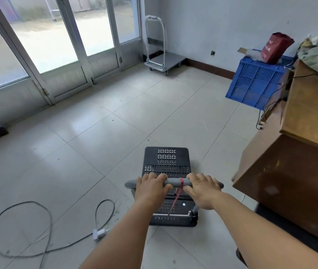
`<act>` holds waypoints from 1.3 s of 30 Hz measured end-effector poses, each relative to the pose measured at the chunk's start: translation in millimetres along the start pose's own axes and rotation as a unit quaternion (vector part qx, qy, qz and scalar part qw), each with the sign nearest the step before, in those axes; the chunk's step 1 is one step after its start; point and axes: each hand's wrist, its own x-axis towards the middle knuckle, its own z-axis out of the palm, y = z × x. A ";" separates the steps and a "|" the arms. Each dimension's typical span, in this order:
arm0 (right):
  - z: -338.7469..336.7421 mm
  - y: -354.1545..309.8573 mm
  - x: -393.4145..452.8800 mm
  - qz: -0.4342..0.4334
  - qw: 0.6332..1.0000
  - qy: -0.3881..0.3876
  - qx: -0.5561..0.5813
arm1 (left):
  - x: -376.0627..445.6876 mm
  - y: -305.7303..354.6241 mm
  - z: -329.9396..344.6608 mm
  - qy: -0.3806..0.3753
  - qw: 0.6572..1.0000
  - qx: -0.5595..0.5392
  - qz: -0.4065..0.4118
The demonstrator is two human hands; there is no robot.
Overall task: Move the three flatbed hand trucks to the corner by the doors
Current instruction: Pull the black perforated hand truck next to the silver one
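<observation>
— Both our forearms reach out from the bottom edge, and our left hand (150, 188) and right hand (202, 189) sit side by side on the grey handle (173, 182) of the black hand truck (166, 162).

— How are the fingers?

— Clenched over the bar on both sides, with a red cord (179, 188) tied between them. The perforated deck runs straight ahead of the handle, its long axis pointing away from us.

— And where do we mean to go?

— Toward the silver hand truck (165, 60), already parked in the corner beside the glass doors (57, 45), its handle upright against the wall. From our black hand truck it lies well ahead and only slightly left, so we judge a nearly straight push will do, with neither hand clearly nearer.

— Anything in our way?

— The tiled floor (96, 123) ahead of the black hand truck looks open. Left of it, near us, a grey cable (20, 226) loops to a white plug (98, 233), clear of the wheels if we hold the line. Right of it stand brown cardboard boxes (290, 171), quite close, and farther on a blue crate (257, 82) carrying a red bag (274, 47).

— The third truck?

— We cannot see it from here.
</observation>
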 end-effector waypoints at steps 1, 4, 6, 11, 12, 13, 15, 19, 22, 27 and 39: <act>-6.1 -2.6 12.4 0.001 1.000 0.004 0.002 | 13.3 -2.5 -5.6 -0.001 1.000 0.001 0.001; -24.3 -9.8 52.1 0.005 1.000 0.015 0.006 | 54.7 -9.2 -23.2 -0.002 1.000 0.003 0.000; -37.6 -13.8 80.2 0.006 1.000 0.021 0.002 | 84.6 -14.1 -35.0 0.002 1.000 0.007 0.000; -70.5 -19.2 152.1 -0.001 1.000 0.031 0.006 | 157.4 -22.2 -61.2 0.008 1.000 0.026 -0.010; -76.9 -19.5 166.5 -0.006 0.999 0.032 0.007 | 171.1 -23.2 -66.4 0.010 0.999 0.029 -0.012; -83.7 -19.4 182.9 -0.012 0.999 0.031 0.010 | 186.5 -24.0 -72.0 0.011 0.999 0.031 -0.015; -98.8 -19.6 215.2 -0.020 0.999 0.025 0.018 | 217.3 -25.0 -86.4 0.004 0.999 0.032 -0.022; -130.9 -22.2 278.3 -0.028 0.999 0.012 0.026 | 280.2 -28.4 -115.6 -0.002 0.999 0.039 -0.027; -155.2 -27.5 323.4 -0.023 0.999 0.003 0.028 | 328.1 -34.3 -135.0 -0.006 0.999 0.036 -0.027; -192.7 -35.1 395.9 -0.014 1.000 0.005 0.017 | 406.3 -43.9 -165.9 -0.006 0.999 0.039 -0.021; -285.2 -58.1 563.4 0.033 0.999 0.016 0.016 | 597.6 -65.7 -244.1 -0.027 0.998 0.054 0.024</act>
